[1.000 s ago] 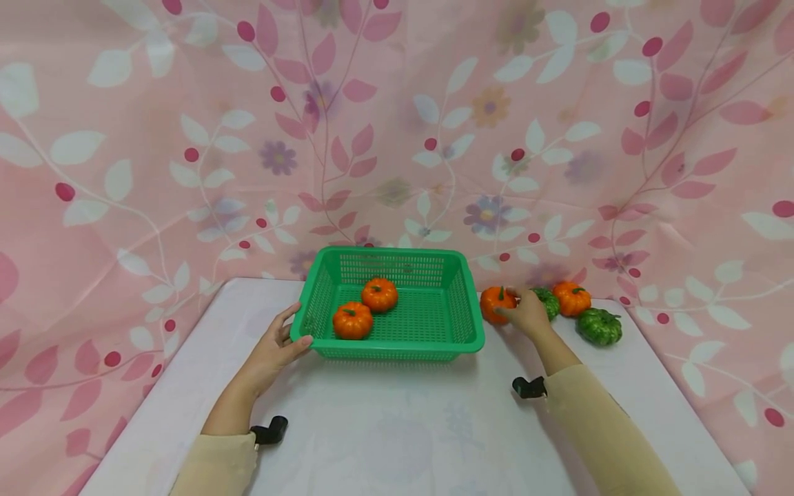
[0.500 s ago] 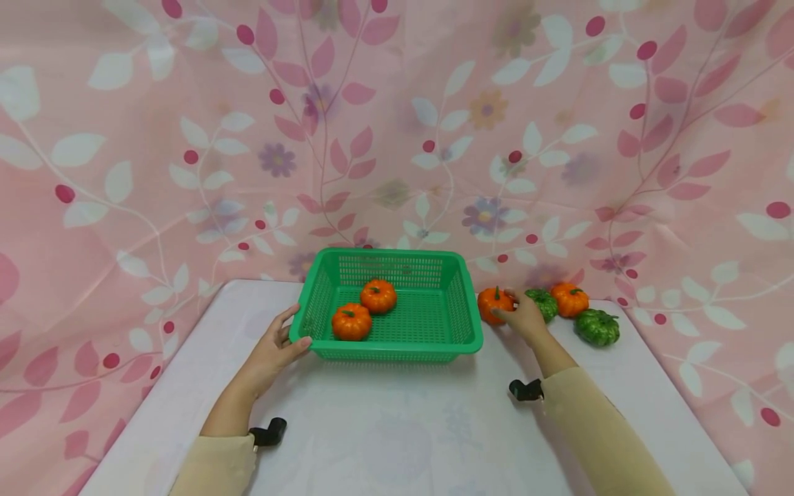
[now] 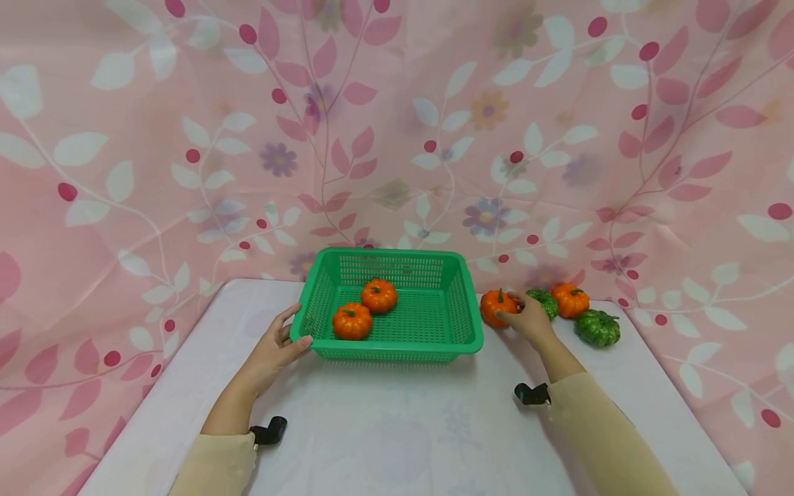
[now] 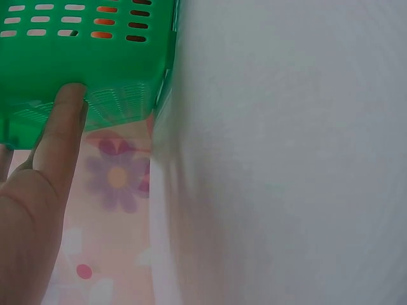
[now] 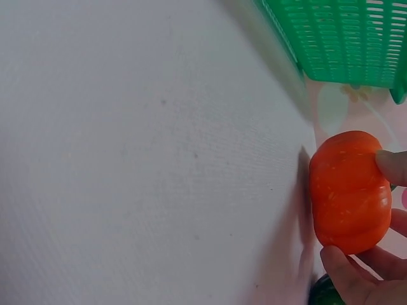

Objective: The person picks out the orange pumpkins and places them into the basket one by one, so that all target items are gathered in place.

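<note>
In the head view a green plastic basket stands at the back of the table. Two small orange pumpkins lie in its left part, one farther back and one nearer. At the basket's front left corner my left hand holds the rim, thumb in front and fingers along the side. Just right of the basket, my right hand grips another orange pumpkin with thumb and fingertips. The right wrist view shows this pumpkin close up between the fingers; its stem side is mostly hidden there.
Right of my right hand sit a partly covered green pumpkin, an orange pumpkin and another green pumpkin. A pink floral cloth hangs behind the white table.
Little differs. My right hand and its pumpkin have shifted only slightly, the left hand stays at the basket corner, and the view has moved a touch.
</note>
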The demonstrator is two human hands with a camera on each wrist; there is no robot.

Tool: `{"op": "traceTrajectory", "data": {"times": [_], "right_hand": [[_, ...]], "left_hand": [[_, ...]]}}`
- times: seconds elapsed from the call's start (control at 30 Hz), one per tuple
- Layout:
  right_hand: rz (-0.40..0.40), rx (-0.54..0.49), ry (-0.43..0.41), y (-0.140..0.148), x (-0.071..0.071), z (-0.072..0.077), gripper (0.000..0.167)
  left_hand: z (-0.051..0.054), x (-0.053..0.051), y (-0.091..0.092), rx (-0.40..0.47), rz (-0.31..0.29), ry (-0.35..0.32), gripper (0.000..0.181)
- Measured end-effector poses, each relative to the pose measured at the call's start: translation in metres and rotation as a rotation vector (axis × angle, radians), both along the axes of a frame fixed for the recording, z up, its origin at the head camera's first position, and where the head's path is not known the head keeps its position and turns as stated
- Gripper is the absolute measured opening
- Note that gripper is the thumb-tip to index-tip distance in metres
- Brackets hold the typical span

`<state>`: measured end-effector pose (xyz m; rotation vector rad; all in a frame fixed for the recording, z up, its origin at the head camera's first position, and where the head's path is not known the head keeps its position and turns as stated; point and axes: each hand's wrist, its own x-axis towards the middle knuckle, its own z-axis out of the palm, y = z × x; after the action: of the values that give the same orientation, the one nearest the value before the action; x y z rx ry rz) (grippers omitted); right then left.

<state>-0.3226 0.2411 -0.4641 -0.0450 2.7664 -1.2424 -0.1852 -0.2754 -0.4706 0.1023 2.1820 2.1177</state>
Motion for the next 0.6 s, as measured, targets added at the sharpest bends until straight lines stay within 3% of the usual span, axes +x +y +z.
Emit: {"op": "traceTrajectory", "data": {"times": [0.33,0.6], "right_hand": [[0.001,0.048,0.034,0.005,0.01,0.014,0.073],[-0.004,0.055,0.101,0.009,0.025,0.034,0.071]], "left_hand": [[0.001,0.001,0.001,0.001,0.004,-0.01,0.088],[0.002,0.001,0.001,0.0,0.0,-0.014,0.088]]}}
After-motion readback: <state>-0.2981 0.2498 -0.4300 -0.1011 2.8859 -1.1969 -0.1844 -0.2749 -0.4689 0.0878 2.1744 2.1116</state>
